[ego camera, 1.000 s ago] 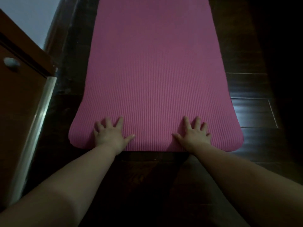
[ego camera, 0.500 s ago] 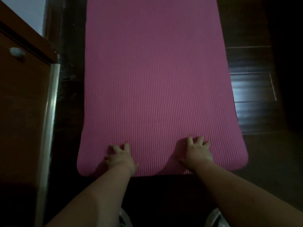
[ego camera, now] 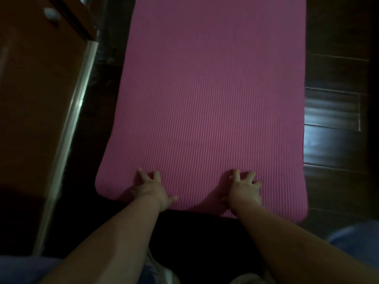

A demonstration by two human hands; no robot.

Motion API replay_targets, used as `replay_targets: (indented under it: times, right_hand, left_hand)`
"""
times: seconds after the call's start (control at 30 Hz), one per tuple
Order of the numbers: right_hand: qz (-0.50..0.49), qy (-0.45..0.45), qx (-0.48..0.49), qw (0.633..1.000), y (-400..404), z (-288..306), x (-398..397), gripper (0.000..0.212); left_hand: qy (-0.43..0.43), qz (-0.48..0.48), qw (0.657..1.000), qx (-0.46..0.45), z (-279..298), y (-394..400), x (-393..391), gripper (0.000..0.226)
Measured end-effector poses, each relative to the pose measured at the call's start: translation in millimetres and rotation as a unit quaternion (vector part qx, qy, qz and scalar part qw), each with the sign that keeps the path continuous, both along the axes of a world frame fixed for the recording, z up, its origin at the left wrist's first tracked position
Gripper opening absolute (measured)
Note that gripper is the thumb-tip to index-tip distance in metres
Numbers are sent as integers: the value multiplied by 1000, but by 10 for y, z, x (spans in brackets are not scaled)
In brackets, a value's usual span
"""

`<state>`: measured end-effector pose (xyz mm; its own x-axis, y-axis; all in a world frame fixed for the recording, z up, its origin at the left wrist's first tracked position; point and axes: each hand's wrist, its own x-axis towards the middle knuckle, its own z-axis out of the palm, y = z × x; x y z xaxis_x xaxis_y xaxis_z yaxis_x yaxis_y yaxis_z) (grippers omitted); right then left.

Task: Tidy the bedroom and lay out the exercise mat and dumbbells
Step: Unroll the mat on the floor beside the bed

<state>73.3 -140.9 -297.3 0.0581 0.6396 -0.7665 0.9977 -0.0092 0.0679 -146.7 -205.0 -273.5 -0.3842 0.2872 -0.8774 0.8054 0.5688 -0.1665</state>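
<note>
Both hands lie palm-down on the near end of the pink exercise mat, neither taking a grip on it: the left hand has its fingers spread and pressed flat, thumb pointing inward near the mat's front edge, and the right hand rests the same way, fingers splayed apart on the ribbed surface. The two hands are set well apart, each a little in from its corner. The mat lies unrolled flat on the dark wooden floor, running away from the person. To the left stands a brown wooden cabinet with a pale knob and a metal edge strip beside the mat.
</note>
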Motion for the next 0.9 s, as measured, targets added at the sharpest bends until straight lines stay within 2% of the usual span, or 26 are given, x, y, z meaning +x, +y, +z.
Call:
replay_targets:
  times: [0.13,0.27,0.53,0.63,0.77,0.9]
  right_hand:
    - [-43,19,-19,999,-178,0,62,95]
    - [-59,29,-10,998,-211,-29,85,95]
    - [-65,44,12,997,-489,60,239,99]
    - [-81,59,39,994,-525,93,227,100]
    - [-144,21,61,988,-468,117,190,129]
    - [-231,17,-20,973,-439,48,177,149]
  left_hand:
    - [-44,20,999,-17,100,-161,-24,117]
    - [-9,23,999,-21,46,-167,92,122]
    - [38,-23,999,-29,30,-301,266,116]
    - [53,-11,998,-10,24,-277,287,117]
    - [59,26,996,59,-28,-217,263,130]
    - [19,74,994,76,-149,-212,177,144]
